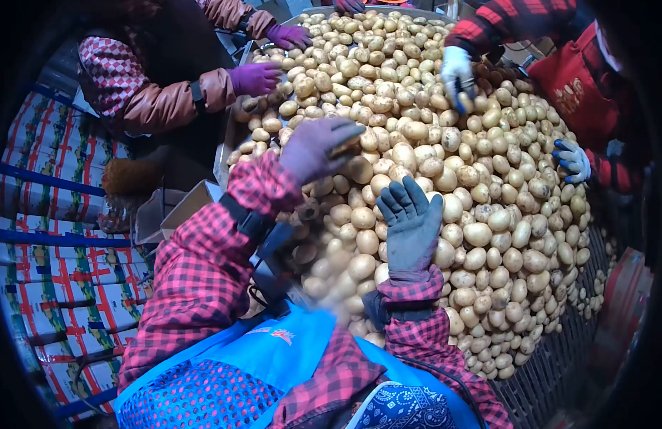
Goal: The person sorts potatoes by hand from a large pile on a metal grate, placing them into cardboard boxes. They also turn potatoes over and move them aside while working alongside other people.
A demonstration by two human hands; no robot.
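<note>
The potatoes [481,236] lie heaped in front of you, filling most of the table [221,161] and running down on the right toward a dark grating [549,368]. Many carry brown marks. Your left hand [318,151], in a purple glove, is over the left part of the heap, its fingers together and pointing to the right. A brownish patch shows under those fingers; you cannot tell from here whether they hold a potato. Your right hand [412,225], in a grey glove, is over the near middle of the heap, fingers pointing away from you and spread wide, with nothing in its grasp. You cannot tell whether it touches the potatoes below. The near potatoes between your forearms are blurred.

Your sleeves are red and black checked, and you wear a blue apron [302,325]. Across to your left, a co-worker's purple gloves [256,79] are at the edge of the heap. To your right, another co-worker, in a red apron [577,86], has one white-and-blue glove [457,75] over the potatoes and the other near the heap's right edge. Beside your left arm is an open carton [179,211]; beyond it, taped boxes [66,307] are stacked.
</note>
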